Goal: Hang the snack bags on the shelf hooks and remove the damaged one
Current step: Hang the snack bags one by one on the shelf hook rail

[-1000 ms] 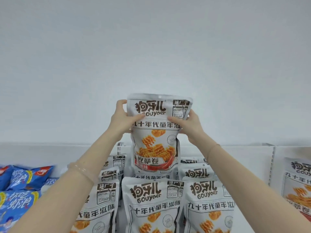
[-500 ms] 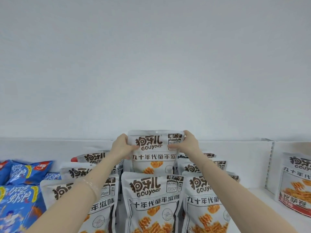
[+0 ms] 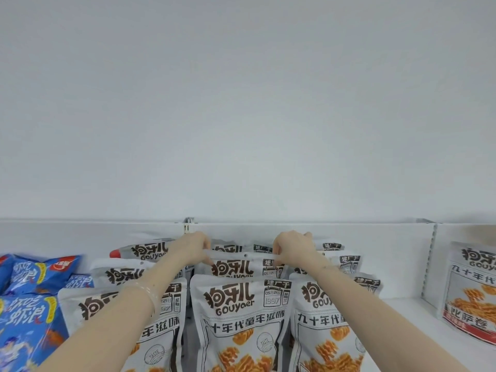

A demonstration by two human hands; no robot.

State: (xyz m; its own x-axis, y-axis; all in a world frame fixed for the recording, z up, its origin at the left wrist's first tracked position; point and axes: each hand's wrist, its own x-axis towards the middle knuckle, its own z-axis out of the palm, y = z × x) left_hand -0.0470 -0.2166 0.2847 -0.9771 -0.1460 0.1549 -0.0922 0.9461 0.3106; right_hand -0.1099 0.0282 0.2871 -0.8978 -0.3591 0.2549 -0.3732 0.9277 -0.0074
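Observation:
A white snack bag [image 3: 236, 267] with brown lettering sits in the middle row, behind the front bag [image 3: 241, 312]. My left hand [image 3: 192, 249] pinches its top left corner and my right hand [image 3: 294, 249] pinches its top right corner. Only the bag's top strip and logo show above the front bag. More white bags of the same kind stand in rows to the left [image 3: 128, 272] and right [image 3: 338, 264]. I cannot make out any hooks or damage on a bag.
Blue snack bags [image 3: 32, 277] lie at the left. A white shelf back panel [image 3: 375, 237] runs behind the rows, with a slotted upright [image 3: 429, 259] at the right. Another white bag [image 3: 472, 291] stands in the right section. Blank wall fills the upper view.
Both hands brought the held bag down from above the shelf into the middle row, behind the front bag. More of it is hidden now.

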